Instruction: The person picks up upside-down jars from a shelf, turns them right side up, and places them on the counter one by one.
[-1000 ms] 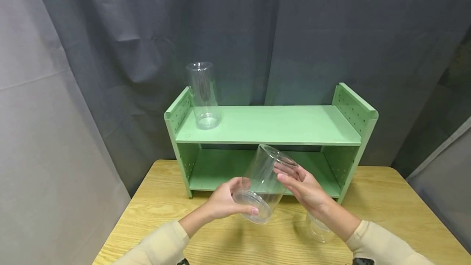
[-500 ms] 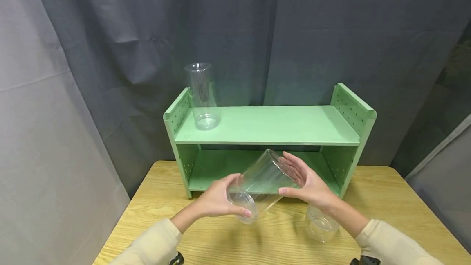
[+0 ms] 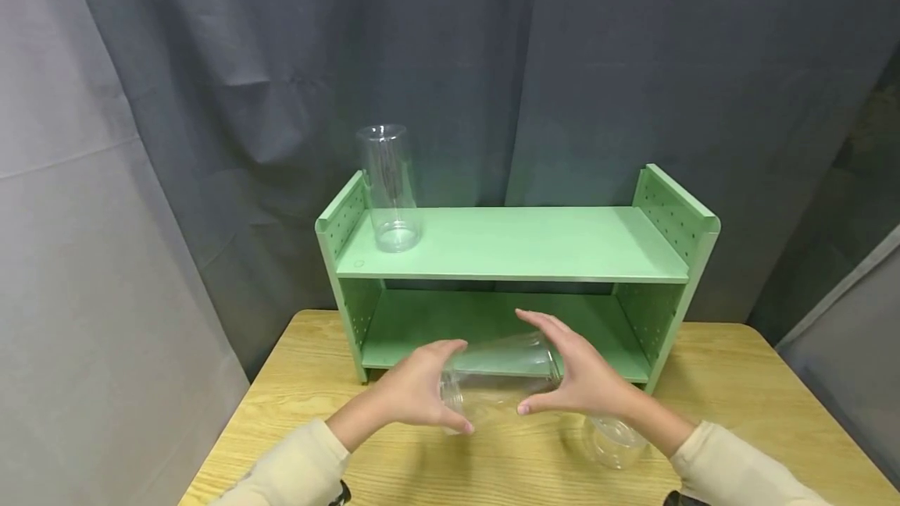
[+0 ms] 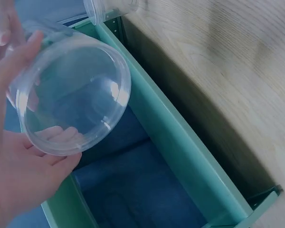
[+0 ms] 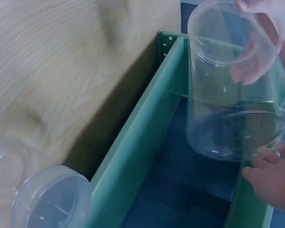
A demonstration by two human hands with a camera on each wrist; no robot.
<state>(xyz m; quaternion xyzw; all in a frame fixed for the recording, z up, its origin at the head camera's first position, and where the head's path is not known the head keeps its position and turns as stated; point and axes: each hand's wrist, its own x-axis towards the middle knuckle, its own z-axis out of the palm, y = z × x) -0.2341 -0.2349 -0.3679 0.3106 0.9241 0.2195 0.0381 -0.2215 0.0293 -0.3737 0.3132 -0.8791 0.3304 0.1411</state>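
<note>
You hold the clear jar [image 3: 501, 372] on its side between both hands, left hand [image 3: 415, 394] cupping one end, right hand [image 3: 583, 377] the other, so it lies level just before the shelf's [image 3: 513, 244] lower tier. Another jar [image 3: 615, 443] sits on the bench [image 3: 738, 381] under your right wrist.

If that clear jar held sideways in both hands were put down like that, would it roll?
Probably. The clear jar is a smooth cylinder lying on its side between the left hand and right hand. Empty and thin-walled, it likely weighs little. Its glossy plastic may feel slippery.
</note>
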